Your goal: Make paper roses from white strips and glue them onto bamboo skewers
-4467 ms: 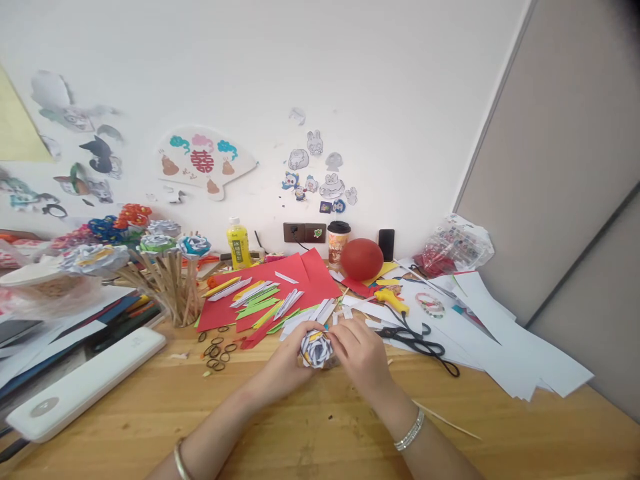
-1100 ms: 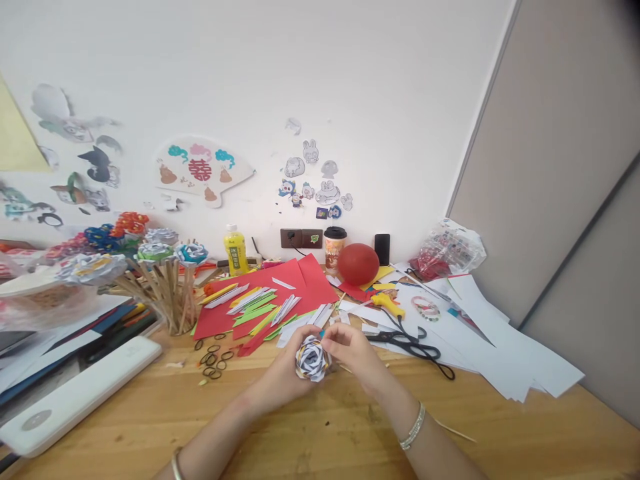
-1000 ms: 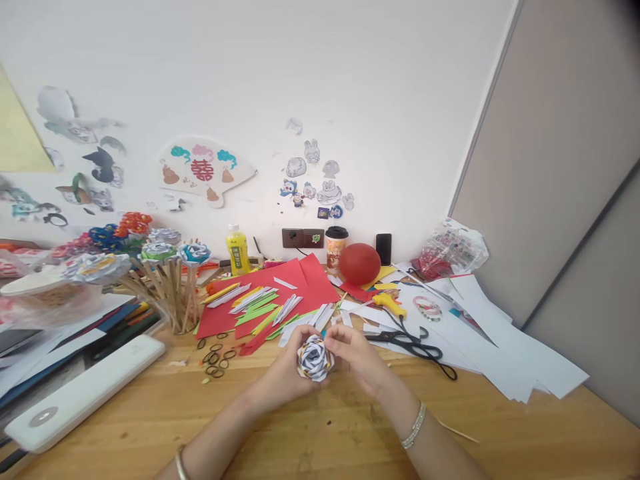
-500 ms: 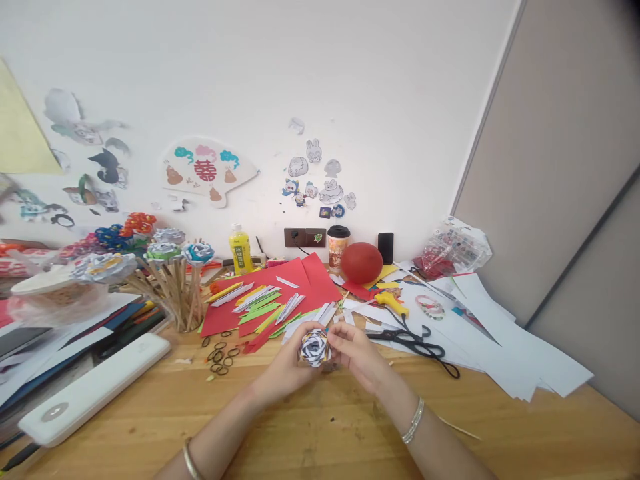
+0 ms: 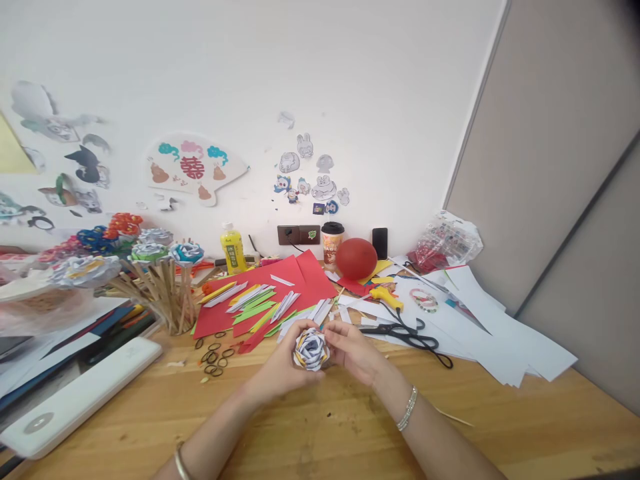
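Observation:
A folded paper flower (image 5: 313, 350), white with yellow and dark edges, is held above the wooden table (image 5: 300, 433) near the middle of the view. My left hand (image 5: 287, 363) wraps round its left side, fingers behind and thumb below. On the flower's right edge, the fingertips of my right hand (image 5: 353, 350) are pinched together, touching its petals. Whatever lies beneath the flower is hidden by the hands. Just behind the hands are folded white, green and yellow paper strips (image 5: 255, 307) on red paper (image 5: 305, 273).
Black scissors (image 5: 415, 338) and a yellow glue gun (image 5: 387, 297) lie right of the hands, near white paper sheets (image 5: 505, 333). Rubber bands (image 5: 213, 357) and a long white device (image 5: 85, 397) are at left. Behind stand a bottle (image 5: 233, 250), lidded cup (image 5: 332, 243) and red balloon (image 5: 356, 259).
The whole scene has shifted slightly left as the view turned. The flower is turned a little and shows more of its yellow-edged left side. Both hands stay on it.

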`<control>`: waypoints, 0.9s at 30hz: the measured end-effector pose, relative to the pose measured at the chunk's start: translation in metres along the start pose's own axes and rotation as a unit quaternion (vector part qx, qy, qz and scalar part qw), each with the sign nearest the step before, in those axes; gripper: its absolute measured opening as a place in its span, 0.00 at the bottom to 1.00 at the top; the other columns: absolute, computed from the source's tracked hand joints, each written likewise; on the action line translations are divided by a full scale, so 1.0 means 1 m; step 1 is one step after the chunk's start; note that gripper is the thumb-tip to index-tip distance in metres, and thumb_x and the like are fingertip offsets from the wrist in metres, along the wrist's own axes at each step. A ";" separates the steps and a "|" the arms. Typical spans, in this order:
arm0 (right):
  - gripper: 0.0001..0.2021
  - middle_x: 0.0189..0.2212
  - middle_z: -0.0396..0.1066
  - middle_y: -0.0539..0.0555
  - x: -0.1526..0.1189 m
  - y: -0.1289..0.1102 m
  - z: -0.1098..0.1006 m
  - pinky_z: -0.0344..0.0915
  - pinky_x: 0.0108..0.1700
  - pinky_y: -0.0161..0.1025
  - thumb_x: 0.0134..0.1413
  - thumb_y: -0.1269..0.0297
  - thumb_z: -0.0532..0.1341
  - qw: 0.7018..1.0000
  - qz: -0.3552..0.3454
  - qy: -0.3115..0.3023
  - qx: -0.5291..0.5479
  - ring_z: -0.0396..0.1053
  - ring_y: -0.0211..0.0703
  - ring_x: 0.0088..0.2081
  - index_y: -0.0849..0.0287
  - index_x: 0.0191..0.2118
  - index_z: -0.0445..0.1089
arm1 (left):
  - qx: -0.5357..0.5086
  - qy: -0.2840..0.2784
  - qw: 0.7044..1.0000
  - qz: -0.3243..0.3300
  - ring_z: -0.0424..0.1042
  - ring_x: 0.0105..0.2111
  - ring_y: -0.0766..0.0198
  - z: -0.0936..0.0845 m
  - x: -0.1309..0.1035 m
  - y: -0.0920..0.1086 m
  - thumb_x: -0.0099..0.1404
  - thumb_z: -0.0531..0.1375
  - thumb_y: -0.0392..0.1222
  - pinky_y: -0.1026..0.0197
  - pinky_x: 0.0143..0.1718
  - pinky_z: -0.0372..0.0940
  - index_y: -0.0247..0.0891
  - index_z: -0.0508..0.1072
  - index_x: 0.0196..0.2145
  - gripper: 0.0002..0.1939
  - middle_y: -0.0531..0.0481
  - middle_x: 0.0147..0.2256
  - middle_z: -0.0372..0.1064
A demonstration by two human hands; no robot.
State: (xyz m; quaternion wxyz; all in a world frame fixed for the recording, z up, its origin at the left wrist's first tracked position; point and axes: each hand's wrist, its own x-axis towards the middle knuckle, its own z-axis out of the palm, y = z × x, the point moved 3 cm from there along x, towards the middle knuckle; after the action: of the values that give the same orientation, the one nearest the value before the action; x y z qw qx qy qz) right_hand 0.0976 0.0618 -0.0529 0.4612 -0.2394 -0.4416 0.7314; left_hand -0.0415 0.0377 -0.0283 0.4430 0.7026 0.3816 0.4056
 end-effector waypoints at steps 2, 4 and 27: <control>0.16 0.26 0.67 0.47 0.000 -0.001 0.000 0.64 0.32 0.32 0.40 0.56 0.70 1.000 -0.007 0.001 0.001 0.65 0.32 0.27 0.62 0.30 0.68 | 0.006 0.009 1.000 0.000 0.68 0.42 0.56 -0.001 0.001 -0.002 0.44 0.66 0.35 0.59 0.40 0.64 0.41 0.60 0.45 0.30 0.48 0.42 0.64; 0.16 0.26 0.67 0.47 -0.001 -0.002 0.000 0.63 0.32 0.32 0.40 0.56 0.70 1.000 -0.017 0.004 -0.001 0.66 0.32 0.27 0.61 0.30 0.68 | 0.016 0.017 1.000 0.001 0.67 0.44 0.55 -0.002 0.002 -0.002 0.45 0.65 0.34 0.57 0.42 0.63 0.41 0.61 0.45 0.29 0.47 0.44 0.65; 0.15 0.28 0.67 0.48 -0.004 -0.013 0.005 0.62 0.31 0.32 0.40 0.55 0.68 0.988 -0.053 0.031 -0.144 0.66 0.36 0.29 0.59 0.30 0.67 | 0.052 0.012 0.998 0.019 0.68 0.42 0.58 -0.004 0.004 -0.005 0.50 0.63 0.32 0.60 0.41 0.64 0.40 0.61 0.47 0.26 0.48 0.43 0.67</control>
State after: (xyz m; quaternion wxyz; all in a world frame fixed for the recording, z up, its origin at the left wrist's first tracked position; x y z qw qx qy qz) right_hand 0.1019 0.0584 -0.0397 0.4737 -0.3021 -0.5396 0.6270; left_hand -0.0447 0.0439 -0.0312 0.3938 0.7268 0.3938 0.4020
